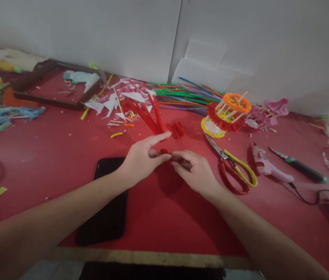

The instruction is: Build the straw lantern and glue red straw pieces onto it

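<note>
Between the fingertips of both hands is a small red pipe cleaner piece (164,151), mostly hidden by the fingers. My left hand (143,157) pinches it from the left, with the index finger stretched out above. From the other side my right hand (195,169) closes thumb and fingers on it. Just beyond the hands lie short red pipe cleaner pieces (177,130) and a bunch of long red pipe cleaners (151,120). Scissors (234,165) with one red and one yellow handle rest to the right of my right hand.
A black phone (106,210) lies under my left forearm. At right are a pink glue gun (272,167) with its cord and a green-handled knife (304,168). An orange, red and yellow stick model (225,114), colored pipe cleaners (181,95) and a brown frame (50,99) stand behind.
</note>
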A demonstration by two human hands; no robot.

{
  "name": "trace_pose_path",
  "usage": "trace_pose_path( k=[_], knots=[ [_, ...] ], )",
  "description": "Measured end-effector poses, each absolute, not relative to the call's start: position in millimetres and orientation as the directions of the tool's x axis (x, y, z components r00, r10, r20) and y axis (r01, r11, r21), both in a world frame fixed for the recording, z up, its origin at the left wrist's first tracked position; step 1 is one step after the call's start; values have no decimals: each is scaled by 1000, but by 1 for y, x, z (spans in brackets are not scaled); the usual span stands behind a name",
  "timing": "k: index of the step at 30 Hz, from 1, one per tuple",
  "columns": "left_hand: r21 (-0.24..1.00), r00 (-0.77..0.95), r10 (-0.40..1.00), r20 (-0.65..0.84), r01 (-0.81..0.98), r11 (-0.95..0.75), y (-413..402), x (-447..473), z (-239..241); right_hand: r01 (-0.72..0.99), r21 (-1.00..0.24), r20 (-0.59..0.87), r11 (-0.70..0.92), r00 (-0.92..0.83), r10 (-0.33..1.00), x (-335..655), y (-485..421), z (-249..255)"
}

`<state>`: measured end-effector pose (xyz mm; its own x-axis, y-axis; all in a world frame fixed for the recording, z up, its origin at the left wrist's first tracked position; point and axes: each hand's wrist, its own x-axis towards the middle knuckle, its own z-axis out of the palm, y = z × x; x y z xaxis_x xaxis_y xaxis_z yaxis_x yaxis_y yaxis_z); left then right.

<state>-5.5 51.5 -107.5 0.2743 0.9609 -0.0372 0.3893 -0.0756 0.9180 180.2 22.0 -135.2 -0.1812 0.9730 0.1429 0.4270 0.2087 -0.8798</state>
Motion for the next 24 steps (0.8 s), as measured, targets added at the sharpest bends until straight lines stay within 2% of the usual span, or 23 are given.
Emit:
trace_pose_path(
  k=[5, 8, 15, 20, 24],
  knots=[
    [860, 269, 961, 57, 476, -184, 67, 0, -96, 469, -847, 237, 250, -88, 968, 175, 34, -140],
    [847, 287, 953, 94, 480, -228, 79, 6, -93, 468, -858, 233, 211, -12, 972, 174, 39, -141],
    [849, 348, 937, 31, 486, -208, 98, 16, -95, 462, -876, 185, 136, 63, 981, 184, 45, -144],
    [777, 336, 938, 78, 570, -269, 109, 9, -96, 460, -881, 171, 113, 85, 982, 197, 50, -145],
    [709, 302, 951, 64, 657, -256, 125, 3, -99, 375, -916, 232, 142, 208, 950, 208, 54, -144]
  ],
)
